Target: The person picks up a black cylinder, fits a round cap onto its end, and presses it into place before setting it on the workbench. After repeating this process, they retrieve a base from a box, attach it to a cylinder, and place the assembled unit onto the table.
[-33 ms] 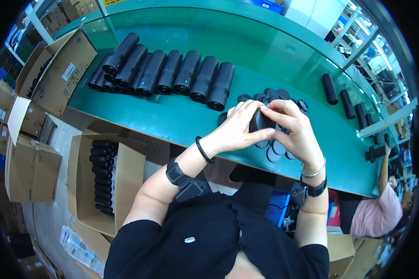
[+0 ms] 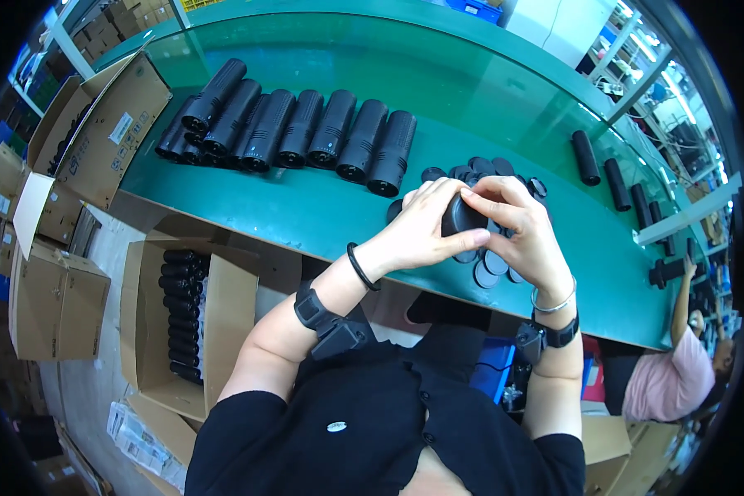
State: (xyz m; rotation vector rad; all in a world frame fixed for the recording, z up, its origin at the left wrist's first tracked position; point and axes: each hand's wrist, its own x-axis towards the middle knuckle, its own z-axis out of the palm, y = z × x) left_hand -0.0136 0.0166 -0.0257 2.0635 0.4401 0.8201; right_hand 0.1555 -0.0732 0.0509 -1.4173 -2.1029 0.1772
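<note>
A black rounded piece is gripped by left hand and right hand, seemingly being pressed or turned; steady counter-pressure is called for, discs being scattered at five o'clock.

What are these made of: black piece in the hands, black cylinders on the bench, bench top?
Black piece: probably plastic, smooth satin; soft highlight on its face.
Black cylinders: likely moulded plastic, semi-matte; fine ribs, dull sheen.
Bench top: smooth green, faint reflections; vinyl or rubber mat, perhaps paint, can't tell.
</note>
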